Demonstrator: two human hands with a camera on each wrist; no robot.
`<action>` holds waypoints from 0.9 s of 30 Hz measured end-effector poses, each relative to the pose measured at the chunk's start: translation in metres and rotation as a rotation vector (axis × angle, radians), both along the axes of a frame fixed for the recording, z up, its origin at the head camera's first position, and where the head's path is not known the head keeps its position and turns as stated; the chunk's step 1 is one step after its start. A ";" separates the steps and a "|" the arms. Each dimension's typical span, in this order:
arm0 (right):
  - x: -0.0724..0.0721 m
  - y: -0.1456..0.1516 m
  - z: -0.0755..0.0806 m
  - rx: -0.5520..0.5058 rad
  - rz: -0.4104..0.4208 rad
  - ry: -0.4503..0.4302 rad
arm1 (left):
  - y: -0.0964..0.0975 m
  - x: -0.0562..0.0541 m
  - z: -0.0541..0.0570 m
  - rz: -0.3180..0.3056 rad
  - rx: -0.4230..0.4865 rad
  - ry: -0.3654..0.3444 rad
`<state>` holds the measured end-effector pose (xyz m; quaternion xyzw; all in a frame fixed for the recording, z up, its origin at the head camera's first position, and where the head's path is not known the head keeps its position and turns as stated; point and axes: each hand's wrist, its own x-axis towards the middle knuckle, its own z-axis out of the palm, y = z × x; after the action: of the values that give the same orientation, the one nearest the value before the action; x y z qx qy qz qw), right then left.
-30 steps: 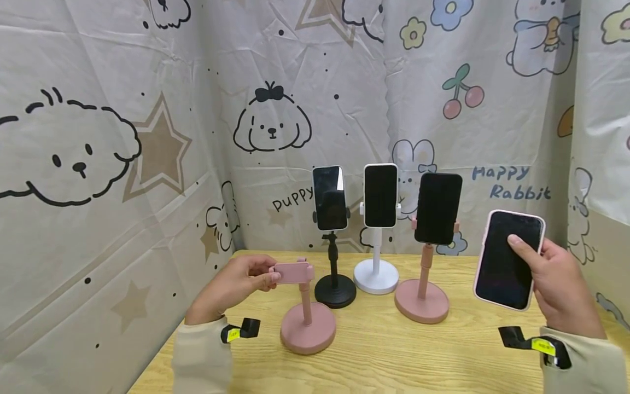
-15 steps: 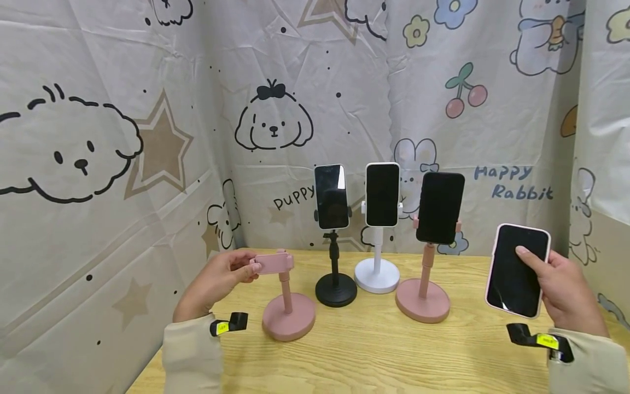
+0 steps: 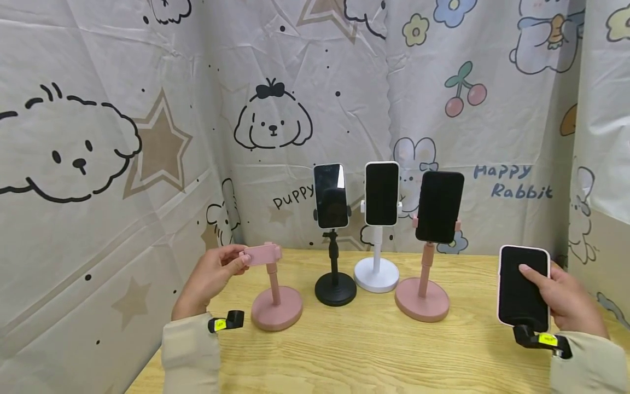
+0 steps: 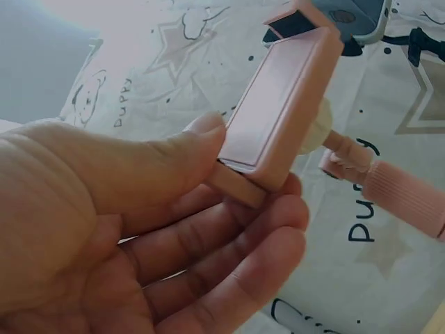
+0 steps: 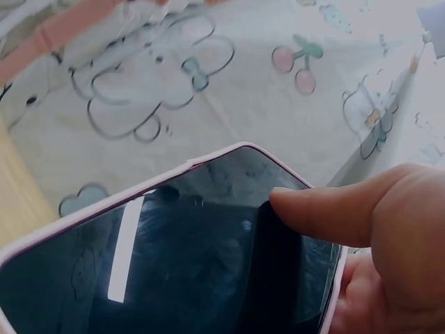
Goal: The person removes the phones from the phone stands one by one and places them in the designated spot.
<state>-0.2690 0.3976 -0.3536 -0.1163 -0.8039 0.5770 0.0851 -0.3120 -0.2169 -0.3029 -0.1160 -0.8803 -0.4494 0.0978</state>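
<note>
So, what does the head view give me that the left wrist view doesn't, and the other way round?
Only the head view shows the right hand holding the cased phone, the white stand, the other pink stand, and the round base below the pink clamp.

Only the left wrist view shows the pale knob behind that clamp and the dark lining inside one end of it.

Both show the left hand pinching the clamp, at least part of the black stand, and the printed cloth.
</note>
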 end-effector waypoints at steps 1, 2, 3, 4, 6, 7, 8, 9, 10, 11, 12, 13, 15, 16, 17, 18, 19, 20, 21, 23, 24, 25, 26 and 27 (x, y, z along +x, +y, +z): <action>-0.001 0.002 -0.002 0.009 0.006 -0.005 | -0.001 -0.001 -0.001 0.008 0.011 0.005; -0.001 0.003 -0.003 0.014 0.011 -0.012 | -0.001 -0.003 -0.002 0.020 0.025 0.010; -0.002 0.004 -0.005 0.022 0.009 -0.024 | -0.001 -0.004 -0.003 0.032 0.038 0.016; -0.002 0.005 -0.007 0.021 0.014 -0.040 | -0.002 -0.006 -0.004 0.045 0.051 0.023; -0.003 0.008 -0.009 0.013 0.028 -0.080 | -0.002 -0.009 -0.007 0.075 0.073 0.035; -0.004 0.008 -0.011 0.019 0.031 -0.105 | -0.002 -0.011 -0.008 0.091 0.082 0.046; -0.004 0.009 -0.012 0.017 0.033 -0.127 | -0.002 -0.013 -0.010 0.110 0.090 0.053; -0.004 0.010 -0.013 0.017 0.042 -0.145 | -0.002 -0.015 -0.012 0.129 0.101 0.062; -0.005 0.011 -0.015 0.013 0.053 -0.163 | -0.002 -0.017 -0.014 0.148 0.113 0.072; -0.005 0.012 -0.017 0.013 0.055 -0.179 | -0.002 -0.020 -0.016 0.166 0.123 0.077; -0.005 0.013 -0.019 0.029 0.052 -0.199 | -0.003 -0.022 -0.018 0.182 0.137 0.087; -0.006 0.014 -0.021 0.039 0.048 -0.217 | -0.003 -0.024 -0.021 0.194 0.149 0.097; -0.008 0.016 -0.026 0.067 0.046 -0.248 | -0.003 -0.027 -0.025 0.210 0.177 0.109; -0.009 0.016 -0.029 0.082 0.035 -0.268 | -0.004 -0.029 -0.026 0.214 0.188 0.114; -0.010 0.017 -0.031 0.100 0.021 -0.288 | -0.004 -0.030 -0.028 0.215 0.200 0.121; -0.011 0.018 -0.034 0.114 0.016 -0.302 | -0.004 -0.031 -0.029 0.215 0.214 0.129; -0.013 0.019 -0.037 0.122 0.018 -0.307 | -0.004 -0.033 -0.030 0.213 0.230 0.134; -0.014 0.019 -0.040 0.130 0.015 -0.317 | -0.005 -0.034 -0.030 0.211 0.246 0.138; -0.015 0.020 -0.043 0.141 0.016 -0.327 | -0.005 -0.034 -0.031 0.209 0.262 0.142; -0.016 0.021 -0.048 0.156 0.032 -0.339 | -0.005 -0.036 -0.032 0.205 0.292 0.143; -0.017 0.022 -0.050 0.163 0.041 -0.344 | -0.005 -0.036 -0.032 0.204 0.303 0.140; -0.017 0.023 -0.053 0.179 0.048 -0.352 | -0.005 -0.036 -0.032 0.201 0.313 0.137; -0.018 0.023 -0.055 0.195 0.054 -0.361 | -0.005 -0.037 -0.033 0.201 0.322 0.132; -0.018 0.024 -0.057 0.209 0.062 -0.369 | -0.005 -0.037 -0.033 0.202 0.328 0.128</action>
<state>-0.2873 0.4214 -0.4101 -0.1858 -0.8646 0.4616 -0.0697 -0.3488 -0.2217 -0.3358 -0.0380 -0.7946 -0.5662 0.2159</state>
